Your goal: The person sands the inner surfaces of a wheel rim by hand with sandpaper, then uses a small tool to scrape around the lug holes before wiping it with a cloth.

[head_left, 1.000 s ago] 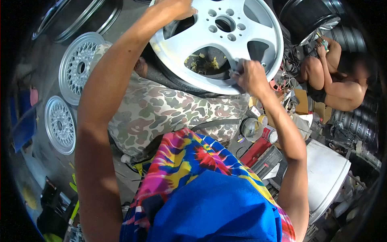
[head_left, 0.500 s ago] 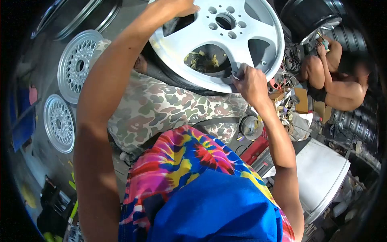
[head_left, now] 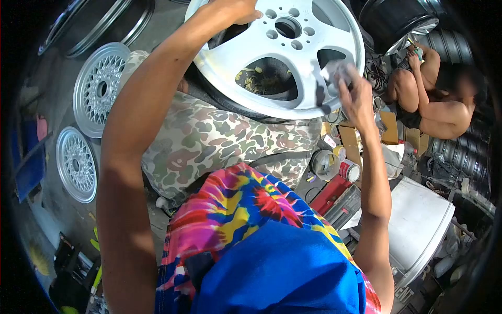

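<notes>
A white-grey spoked wheel rim (head_left: 306,57) lies tilted in front of me, above camouflage cloth (head_left: 209,136). My left hand (head_left: 235,10) rests on the rim's upper left, at a spoke near the hub, its fingers partly cut off by the frame's top. Over the rim's lower right edge is my right hand (head_left: 355,94), blurred, with a small greyish sheet (head_left: 335,70) pinched in its fingers. Yellowish scraps show through the opening between the lower spokes.
Two mesh-pattern rims (head_left: 99,89) stand at the left. On the right a person (head_left: 439,99) crouches beside stacked dark rims (head_left: 455,152). Cans, a red toolbox (head_left: 329,196) and a white panel (head_left: 421,214) lie at lower right.
My right hand has moved right and slightly up from the rim's lower spoke, and the greyish sheet now shows more. The rim appears shifted slightly left. My left hand stays on the rim.
</notes>
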Motion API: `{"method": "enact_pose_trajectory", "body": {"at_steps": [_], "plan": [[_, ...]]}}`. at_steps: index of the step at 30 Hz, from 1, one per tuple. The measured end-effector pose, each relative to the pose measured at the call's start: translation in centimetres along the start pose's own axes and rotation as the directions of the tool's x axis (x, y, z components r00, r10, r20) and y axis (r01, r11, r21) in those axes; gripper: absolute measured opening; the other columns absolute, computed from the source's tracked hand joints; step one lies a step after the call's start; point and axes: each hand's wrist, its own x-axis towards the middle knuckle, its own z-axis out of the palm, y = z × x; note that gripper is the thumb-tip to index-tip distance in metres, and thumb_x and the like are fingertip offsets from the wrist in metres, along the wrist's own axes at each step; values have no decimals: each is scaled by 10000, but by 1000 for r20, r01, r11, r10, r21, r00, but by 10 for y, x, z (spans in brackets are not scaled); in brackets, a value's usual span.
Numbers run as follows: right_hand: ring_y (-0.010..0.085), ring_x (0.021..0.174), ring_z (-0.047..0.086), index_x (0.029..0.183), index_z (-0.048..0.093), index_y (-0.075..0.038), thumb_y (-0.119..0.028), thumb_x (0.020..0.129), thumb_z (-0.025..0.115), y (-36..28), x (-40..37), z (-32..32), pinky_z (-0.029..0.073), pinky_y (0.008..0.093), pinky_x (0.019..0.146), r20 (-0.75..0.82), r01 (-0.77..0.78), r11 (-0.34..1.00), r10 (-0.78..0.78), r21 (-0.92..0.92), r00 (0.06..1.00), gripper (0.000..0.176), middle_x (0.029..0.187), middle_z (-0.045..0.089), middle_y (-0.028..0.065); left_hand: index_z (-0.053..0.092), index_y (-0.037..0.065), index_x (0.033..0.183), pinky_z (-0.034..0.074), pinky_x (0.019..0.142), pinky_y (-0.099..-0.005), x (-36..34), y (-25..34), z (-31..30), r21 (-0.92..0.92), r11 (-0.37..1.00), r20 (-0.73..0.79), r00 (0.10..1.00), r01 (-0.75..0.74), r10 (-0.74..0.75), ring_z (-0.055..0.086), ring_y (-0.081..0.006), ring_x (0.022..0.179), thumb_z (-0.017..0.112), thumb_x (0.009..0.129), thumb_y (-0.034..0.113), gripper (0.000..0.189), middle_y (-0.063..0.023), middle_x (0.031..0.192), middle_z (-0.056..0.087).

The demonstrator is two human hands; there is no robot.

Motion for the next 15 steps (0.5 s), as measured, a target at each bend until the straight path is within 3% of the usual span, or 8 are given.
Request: {"method": "enact_pose_trajectory", "body": {"at_steps": [1, 4, 7, 8, 9, 12, 13, 15], "plan": [[268, 762, 662, 1102, 662, -19, -102, 919, 647, 0, -11, -4, 510, 367, 709, 100, 57, 996, -50, -66, 994, 201, 866, 668, 156, 719, -34, 928, 540, 847, -468, 0, -1, 2, 7, 1000, -5, 1000, 3, -3, 679, -408, 956, 734, 799, 274, 335, -246, 975, 703], [299, 802, 639, 1149, 681, -27, -92, 878, 682, -9, -31, -5, 498, 389, 744, 170, 20, 993, 1, -120, 985, 278, 904, 637, 166, 722, -32, 917, 542, 841, -470, 3, 2, 3, 33, 999, 13, 1000, -5, 4, 677, -406, 958, 719, 803, 286, 337, -240, 968, 705], [299, 754, 606, 1157, 701, -37, -108, 869, 702, -16, -29, -10, 481, 404, 721, 145, -95, 973, 128, -212, 981, 296, 841, 606, 155, 728, -17, 915, 545, 832, -474, 12, -7, 1, 54, 997, 103, 993, 50, -56, 679, -407, 946, 711, 800, 320, 356, -228, 964, 709], [282, 685, 566, 1098, 721, -27, -134, 878, 710, -7, -28, -5, 461, 397, 666, 11, 36, 985, -35, -169, 999, 245, 784, 578, 141, 728, -17, 915, 545, 832, -474, 13, -11, 1, 59, 997, 101, 994, 45, -51, 679, -407, 946, 711, 800, 320, 356, -228, 964, 709], [282, 685, 566, 1098, 721, -27, -134, 878, 710, -3, -28, -4, 461, 397, 666, 3, 35, 985, -35, -168, 999, 245, 784, 578, 141, 731, -7, 921, 547, 835, -472, 12, -17, 0, 53, 993, 71, 992, 101, -105, 681, -405, 944, 710, 795, 334, 365, -226, 968, 711], [266, 616, 540, 1017, 729, -5, -148, 926, 673, -12, -25, 1, 431, 362, 600, 50, -96, 984, 104, -148, 993, 179, 719, 564, 126, 739, 11, 950, 550, 846, -463, 8, -40, -8, 68, 978, 53, 978, 196, -200, 686, -400, 949, 715, 789, 364, 389, -227, 986, 712], [300, 660, 593, 981, 718, 12, -160, 955, 636, -12, -26, 7, 464, 391, 630, 117, -76, 995, 82, -58, 990, 193, 781, 595, 156, 743, 19, 974, 551, 855, -457, 6, -42, -13, 85, 968, 65, 968, 236, -242, 688, -398, 957, 720, 787, 379, 406, -229, 1001, 711], [365, 713, 623, 907, 699, 37, -179, 963, 615, -23, -31, 22, 504, 439, 682, 194, 96, 994, -85, -50, 977, 239, 851, 613, 196, 742, 11, 1011, 551, 868, -450, 5, -48, -19, 134, 952, 128, 948, 274, -291, 689, -389, 987, 731, 796, 407, 451, -243, 1024, 708]]}}
